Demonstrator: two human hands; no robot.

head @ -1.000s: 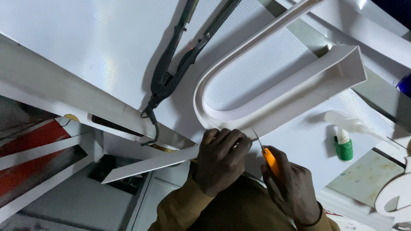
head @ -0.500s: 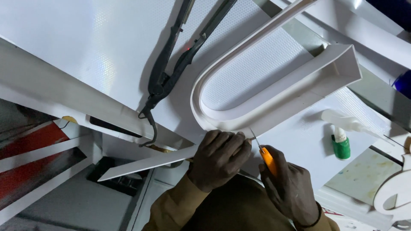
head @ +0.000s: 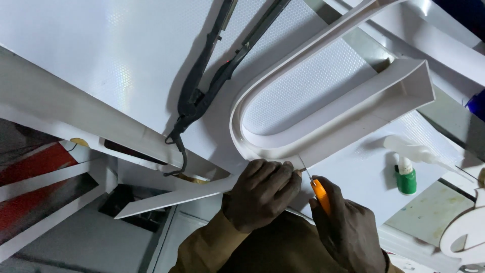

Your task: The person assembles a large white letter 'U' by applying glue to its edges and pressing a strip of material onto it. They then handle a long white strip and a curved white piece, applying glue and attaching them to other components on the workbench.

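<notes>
left hand clamped on white strip | right hand gripping orange knife, blade at U-shaped frame edge | green bottle nearby

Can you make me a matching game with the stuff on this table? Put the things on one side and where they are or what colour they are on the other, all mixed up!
Things:
1. knife handle
2. small bottle
3. long-handled tool
4. U-shaped white frame

Clues:
A. black, lying on the white sheet
B. orange, held in the right hand
C. green with a white top, standing on the right
D. its curved end is just above the left hand

Right pairs: 1-B, 2-C, 3-A, 4-D
</notes>
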